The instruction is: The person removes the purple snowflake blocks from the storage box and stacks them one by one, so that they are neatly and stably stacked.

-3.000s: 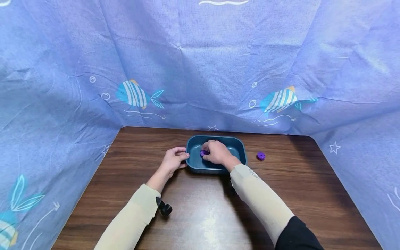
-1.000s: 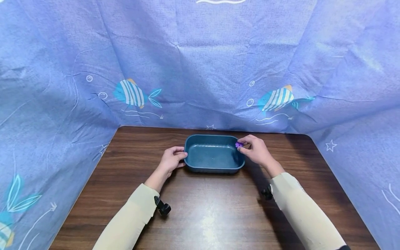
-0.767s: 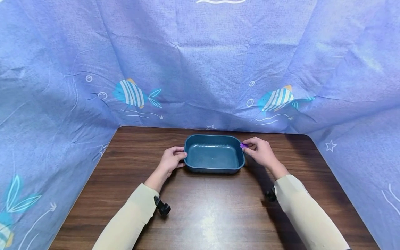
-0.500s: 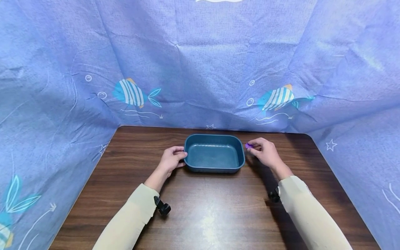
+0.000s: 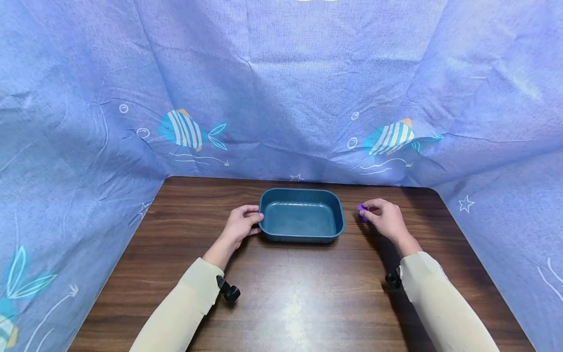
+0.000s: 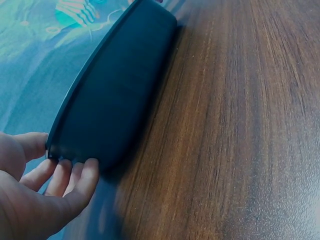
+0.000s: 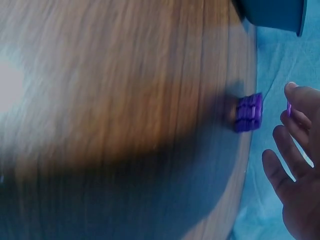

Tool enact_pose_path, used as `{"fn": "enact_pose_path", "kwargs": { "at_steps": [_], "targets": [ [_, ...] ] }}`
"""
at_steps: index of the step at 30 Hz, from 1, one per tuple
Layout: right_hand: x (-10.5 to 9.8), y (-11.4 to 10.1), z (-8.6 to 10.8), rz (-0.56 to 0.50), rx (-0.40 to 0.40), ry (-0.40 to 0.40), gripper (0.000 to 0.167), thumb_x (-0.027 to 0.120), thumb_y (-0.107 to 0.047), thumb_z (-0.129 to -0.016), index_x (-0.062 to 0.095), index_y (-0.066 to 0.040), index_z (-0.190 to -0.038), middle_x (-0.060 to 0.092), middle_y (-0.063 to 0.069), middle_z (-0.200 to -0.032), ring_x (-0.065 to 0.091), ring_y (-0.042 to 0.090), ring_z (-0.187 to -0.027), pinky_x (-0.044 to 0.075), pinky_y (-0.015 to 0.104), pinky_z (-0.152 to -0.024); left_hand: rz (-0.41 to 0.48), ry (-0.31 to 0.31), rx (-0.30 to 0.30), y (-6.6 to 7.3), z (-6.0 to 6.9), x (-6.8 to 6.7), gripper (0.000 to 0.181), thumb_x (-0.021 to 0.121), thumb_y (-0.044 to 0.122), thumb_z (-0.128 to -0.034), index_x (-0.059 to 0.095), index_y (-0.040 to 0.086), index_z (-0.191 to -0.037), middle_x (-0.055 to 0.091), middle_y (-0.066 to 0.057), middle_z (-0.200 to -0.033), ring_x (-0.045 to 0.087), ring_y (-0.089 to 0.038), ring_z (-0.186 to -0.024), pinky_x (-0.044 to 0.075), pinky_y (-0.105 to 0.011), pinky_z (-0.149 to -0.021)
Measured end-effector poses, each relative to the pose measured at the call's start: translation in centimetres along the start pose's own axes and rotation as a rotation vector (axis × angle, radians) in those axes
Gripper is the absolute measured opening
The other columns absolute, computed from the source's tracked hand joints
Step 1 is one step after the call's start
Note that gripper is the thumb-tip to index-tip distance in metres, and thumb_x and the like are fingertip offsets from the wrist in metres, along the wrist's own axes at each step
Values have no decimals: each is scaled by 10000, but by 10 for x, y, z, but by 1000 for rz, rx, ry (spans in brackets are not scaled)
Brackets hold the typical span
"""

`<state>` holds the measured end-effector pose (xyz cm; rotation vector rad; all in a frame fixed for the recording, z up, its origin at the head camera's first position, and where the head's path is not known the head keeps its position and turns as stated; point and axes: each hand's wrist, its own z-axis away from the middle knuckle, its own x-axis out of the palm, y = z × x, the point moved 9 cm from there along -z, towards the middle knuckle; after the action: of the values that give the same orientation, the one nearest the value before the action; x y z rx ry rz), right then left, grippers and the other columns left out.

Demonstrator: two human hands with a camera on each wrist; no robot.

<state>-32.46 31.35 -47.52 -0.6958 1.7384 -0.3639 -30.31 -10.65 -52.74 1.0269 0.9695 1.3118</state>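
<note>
A dark teal rectangular tray (image 5: 300, 239) stands on the table, its inside bare. My left hand (image 5: 241, 224) holds the tray's left end, with the thumb at the rim and the fingers against the outer wall, as the left wrist view shows. Right of the tray, my right hand (image 5: 386, 220) pinches a purple notched disc (image 5: 360, 207) between thumb and fingertips. Only a thin edge of that disc (image 7: 289, 109) shows in the right wrist view. Just below it, a short stack of purple notched discs (image 7: 248, 113) rests on the tabletop, apart from the held one.
The brown wood-grain table (image 5: 264, 303) carries the tray and the stack. A blue cloth with printed fish (image 5: 281, 122) hangs behind the table and along both sides. Each wrist wears a small black camera (image 5: 229, 292).
My right hand has left the tray's inside, carrying a purple notched disc rightward over the tray's right rim and then down toward the stack. My left hand stays on the tray.
</note>
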Motion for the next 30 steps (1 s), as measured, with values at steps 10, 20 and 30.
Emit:
{"fn": "enact_pose_path", "kwargs": {
  "at_steps": [10, 20, 30],
  "targets": [
    [-4, 14, 8, 68, -7, 14, 181, 818, -154, -888, 776, -33, -1016, 755, 149, -1034, 749, 309, -880, 611, 323, -739, -22, -6, -7, 1, 1, 0, 402, 665, 78, -995, 589, -19, -1378, 655, -200, -1245, 662, -327, -1146, 641, -367, -825],
    [0, 19, 11, 74, 11, -22, 196, 800, -150, -902, 761, -20, -1043, 737, 179, -1072, 735, 361, -924, 611, 539, -820, -23, -9, -12, 1, 2, 0, 412, 657, 72, -998, 579, -18, -1392, 646, -210, -1269, 652, -335, -1171, 640, -350, -818],
    [5, 16, 12, 89, -12, -49, 173, 779, -156, -921, 755, -42, -1048, 735, 165, -1127, 732, 362, -971, 587, 555, -873, -26, -2, -8, 2, 3, 1, 404, 672, 80, -990, 591, -10, -1375, 658, -190, -1237, 658, -332, -1156, 640, -366, -828]
  ]
}}
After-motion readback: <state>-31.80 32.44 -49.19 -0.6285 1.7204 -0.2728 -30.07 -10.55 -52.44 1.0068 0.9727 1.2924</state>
